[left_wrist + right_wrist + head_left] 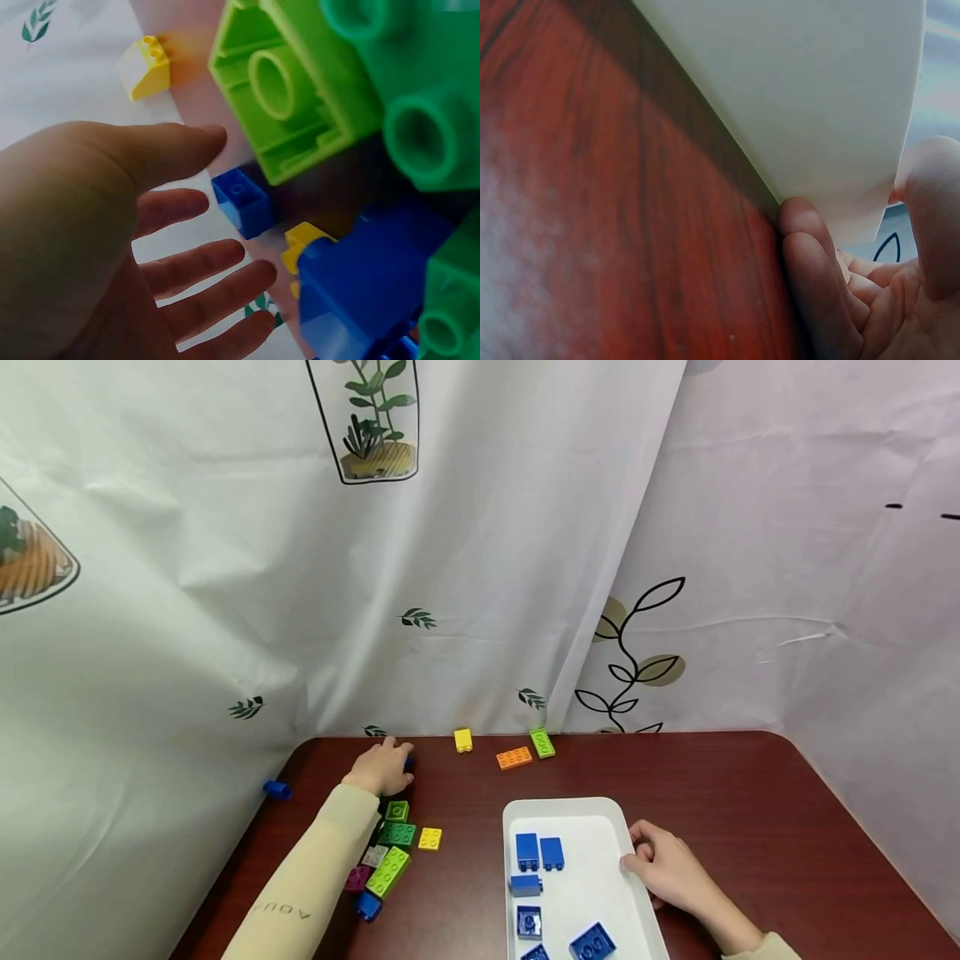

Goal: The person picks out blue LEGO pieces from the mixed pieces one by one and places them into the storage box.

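Observation:
My left hand (380, 768) reaches to the far left part of the table, fingers spread. Just beyond its fingertips in the left wrist view sits a small blue brick (244, 202), mostly hidden behind the hand in the head view (408, 763). My right hand (671, 868) holds the right rim of a white tray (600, 852), thumb over the edge and fingers against the outer wall (802, 112). Several blue bricks lie in the tray, among them a tall one (527, 850) and one turned studs-down (592, 941).
Under the left forearm is a cluster of bricks, including lime (388, 872), dark green (397, 834) and blue (369, 906). A yellow brick (430, 839) lies beside it. Orange (513, 758), lime (542, 743) and yellow (463, 741) bricks line the back edge. Another blue brick (277, 789) sits at the left edge.

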The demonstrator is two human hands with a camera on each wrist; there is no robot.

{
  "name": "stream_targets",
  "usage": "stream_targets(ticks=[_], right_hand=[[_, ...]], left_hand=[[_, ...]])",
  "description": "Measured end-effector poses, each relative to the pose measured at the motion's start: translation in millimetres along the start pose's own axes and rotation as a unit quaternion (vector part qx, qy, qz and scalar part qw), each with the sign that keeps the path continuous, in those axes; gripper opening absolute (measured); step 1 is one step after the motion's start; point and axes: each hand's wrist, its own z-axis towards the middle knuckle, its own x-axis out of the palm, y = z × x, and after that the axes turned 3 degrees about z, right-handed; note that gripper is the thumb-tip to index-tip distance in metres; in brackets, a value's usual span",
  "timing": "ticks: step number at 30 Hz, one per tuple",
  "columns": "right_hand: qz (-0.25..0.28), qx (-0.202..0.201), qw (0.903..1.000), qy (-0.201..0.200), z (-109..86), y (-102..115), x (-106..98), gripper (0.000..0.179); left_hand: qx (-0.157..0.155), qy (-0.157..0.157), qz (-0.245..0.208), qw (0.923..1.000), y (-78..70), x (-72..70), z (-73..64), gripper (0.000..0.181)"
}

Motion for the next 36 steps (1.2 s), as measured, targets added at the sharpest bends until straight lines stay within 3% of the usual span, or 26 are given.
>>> stream_targets(ticks=[12,21,29,36], right_hand=[[0.008,0.006,0.9999,-0.005,-1.6,1,0,0.019],[0.007,0.004,1.0,-0.002,0.2,1,0,0.019],[0.005,0.006,1.0,-0.005,0.8,0,0,0.019],[0.003,0.001,1.0,-0.003,1.1,-1,0,0.019]], left_hand=[[0.013,-0.019,-0.011,0.9997,2.2,9.3,5.1,0.04],[0.023,-0.048,-0.018,0.9984,-4.8,8.4,-1.8,0.031],[0.086,-0.107,-0.011,0.9905,-24.6,0.8,-13.1,0.033],[0.145,-0.156,0.007,0.9771,-60.7,-12.4,-35.1,0.036]])
